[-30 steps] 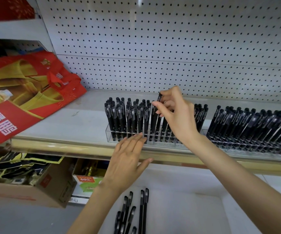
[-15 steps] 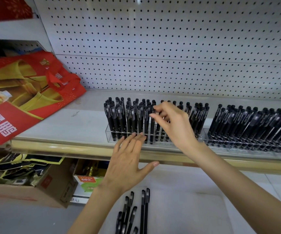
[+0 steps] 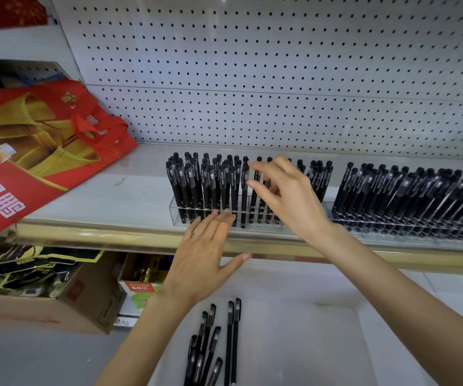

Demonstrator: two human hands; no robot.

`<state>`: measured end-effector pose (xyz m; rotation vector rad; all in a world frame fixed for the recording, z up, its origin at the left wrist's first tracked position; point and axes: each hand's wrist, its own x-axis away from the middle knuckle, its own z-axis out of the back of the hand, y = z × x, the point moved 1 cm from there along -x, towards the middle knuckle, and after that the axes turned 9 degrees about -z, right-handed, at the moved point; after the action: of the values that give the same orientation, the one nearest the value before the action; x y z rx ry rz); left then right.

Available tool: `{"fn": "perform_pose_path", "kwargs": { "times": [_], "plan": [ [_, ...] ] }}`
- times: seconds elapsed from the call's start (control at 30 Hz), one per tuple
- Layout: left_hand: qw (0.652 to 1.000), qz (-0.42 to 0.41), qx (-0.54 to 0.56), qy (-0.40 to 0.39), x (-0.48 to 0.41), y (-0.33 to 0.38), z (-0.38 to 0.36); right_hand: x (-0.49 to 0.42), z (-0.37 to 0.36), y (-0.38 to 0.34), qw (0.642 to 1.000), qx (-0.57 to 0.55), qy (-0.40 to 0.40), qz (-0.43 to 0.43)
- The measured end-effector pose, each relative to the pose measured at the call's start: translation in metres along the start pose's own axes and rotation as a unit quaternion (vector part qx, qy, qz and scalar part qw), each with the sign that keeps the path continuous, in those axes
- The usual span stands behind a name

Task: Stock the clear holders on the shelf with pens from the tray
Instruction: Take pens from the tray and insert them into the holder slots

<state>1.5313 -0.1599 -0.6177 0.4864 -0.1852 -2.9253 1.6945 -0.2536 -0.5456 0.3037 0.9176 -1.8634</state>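
- Pens [image 3: 210,185] are standing caps-up in the left clear holder [image 3: 175,210] on the shelf [image 3: 107,201], packed tight on its left half and a bit thinner in the middle rows
- right hand [image 3: 288,196] hangs over the middle of that holder with nothing in it, fingers loose and spread, index finger [image 3: 255,164] reaching left over the caps
- a second ago that hand was pinching a pen above the holder, and half a second ago it was pushing it down into a slot; now it's let go and the pen is in with the rest, can't tell which one
- left hand [image 3: 205,263] is flat with straight fingers, its tips touching the front wall of the holder and the thumb sticking out to the right; it's pretty much where it was before
- second holder [image 3: 391,231] sits just to the right on the same shelf, full of pens leaning to the right
- loose pens [image 3: 231,338] lie flat in the white tray [image 3: 322,352] below the shelf edge, same bunch in the same spot as earlier
- red bag [image 3: 43,151] lies on the left end of the shelf, well apart from the holders
- cardboard box [image 3: 85,302] sits under the shelf on the left, white pegboard [image 3: 280,79] runs behind everything
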Motion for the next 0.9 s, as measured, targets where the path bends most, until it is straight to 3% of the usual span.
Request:
{"fn": "perform_pose_path", "kwargs": {
  "times": [0.17,0.3,0.4,0.53,0.6,0.67,0.8,0.9],
  "plan": [
    [0.994,0.021,0.107,-0.014,0.023,0.021,0.0,0.045,0.01,0.0,0.999,-0.018,-0.036,-0.015],
    [0.976,0.064,0.205,-0.038,0.067,0.05,-0.02,0.121,0.014,0.013,0.984,-0.005,-0.162,-0.076],
    [0.941,0.133,0.301,-0.072,0.106,0.073,-0.044,0.177,0.025,0.028,0.937,-0.011,-0.29,-0.196],
    [0.864,0.211,0.41,-0.204,0.147,0.096,-0.074,0.256,0.036,0.036,0.844,-0.053,-0.421,-0.329],
    [0.841,0.214,0.415,-0.275,0.159,0.1,-0.084,0.287,0.036,0.036,0.805,-0.072,-0.459,-0.369],
    [0.841,0.202,0.393,-0.314,0.165,0.101,-0.09,0.307,0.033,0.035,0.782,-0.078,-0.474,-0.396],
    [0.83,0.222,0.396,-0.325,0.169,0.098,-0.094,0.33,0.026,0.035,0.767,-0.05,-0.486,-0.415],
    [0.855,0.201,0.326,-0.35,0.174,0.094,-0.1,0.334,0.024,0.04,0.769,-0.045,-0.494,-0.403]
  ]
}}
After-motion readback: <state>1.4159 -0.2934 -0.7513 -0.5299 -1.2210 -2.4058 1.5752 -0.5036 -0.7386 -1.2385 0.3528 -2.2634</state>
